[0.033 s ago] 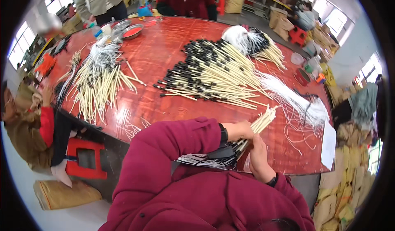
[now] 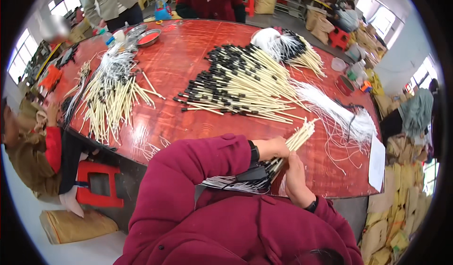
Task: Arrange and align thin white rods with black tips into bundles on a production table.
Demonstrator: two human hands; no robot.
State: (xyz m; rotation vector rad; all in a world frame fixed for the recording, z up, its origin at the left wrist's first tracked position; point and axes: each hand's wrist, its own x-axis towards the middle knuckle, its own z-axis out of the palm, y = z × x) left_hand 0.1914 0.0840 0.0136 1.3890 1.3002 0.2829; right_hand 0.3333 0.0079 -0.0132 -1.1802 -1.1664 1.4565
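Table (image 2: 174,66) shows red, faintly streaked. Held sticks (image 2: 300,133) cream; piled sticks (image 2: 250,90) cream and black. Thread bundle (image 2: 328,104) white. Coat (image 2: 222,217) plain maroon. Bowl (image 2: 148,38), from where I stand, perhaps red inside.

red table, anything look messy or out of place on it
Mildly: at the right, loose strands stray from the white bundle and curl over the table, untidy beside its otherwise gathered length. No clear spill or damage shows.

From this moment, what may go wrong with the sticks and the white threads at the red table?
The bundle of slim pale sticks at the left hand and right hand might slip or fan out if the hold loosens. The white thread bundle, with loose strands straying beside it, may tangle.
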